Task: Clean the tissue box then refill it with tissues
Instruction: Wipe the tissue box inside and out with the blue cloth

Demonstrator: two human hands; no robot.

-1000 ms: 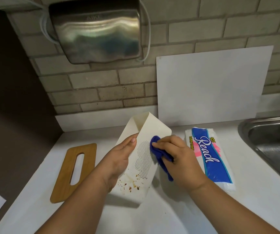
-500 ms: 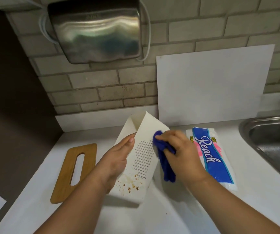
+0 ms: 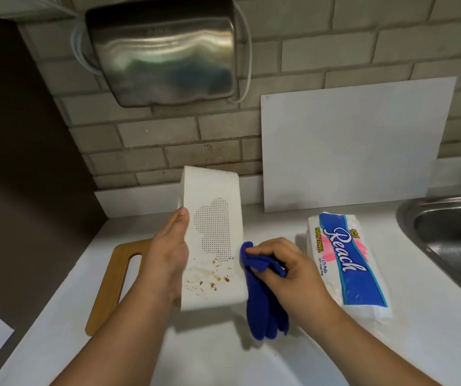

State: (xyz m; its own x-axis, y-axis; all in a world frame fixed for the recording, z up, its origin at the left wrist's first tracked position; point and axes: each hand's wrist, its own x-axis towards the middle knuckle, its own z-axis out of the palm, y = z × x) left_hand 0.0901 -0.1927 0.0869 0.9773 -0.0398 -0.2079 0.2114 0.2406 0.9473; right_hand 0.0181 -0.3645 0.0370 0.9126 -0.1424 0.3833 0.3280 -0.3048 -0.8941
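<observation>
- Tissue box [image 3: 212, 238], white, is held on end just over the bench [image 3: 223, 358]. Its broad face is turned toward the person, with a patch of small dots in the middle and brown stains across the lower part.
- Left hand [image 3: 168, 254] holds the box by its left edge; the grip is closed round it, thumb on the front, fingers hidden behind.
- Right hand [image 3: 287, 268] sits just beside the box's right edge, its grip pinching a bunched blue cloth [image 3: 262, 305]. The cloth's top meets that edge and the rest hangs down past the box's lower corner.
- Whether the box's lower end rests on the bench I cannot tell.
- 1 pack of paper towels [image 3: 346, 260], blue and white, lies flat on the bench between the right hand and the steel sink [image 3: 452, 232].
- Wooden lid [image 3: 105, 302] with a long slot lies flat to the left, partly behind the left forearm.
- On the brick wall behind, a steel hand dryer [image 3: 162, 51] hangs above the box, and a white board [image 3: 349, 143] leans beside it.
</observation>
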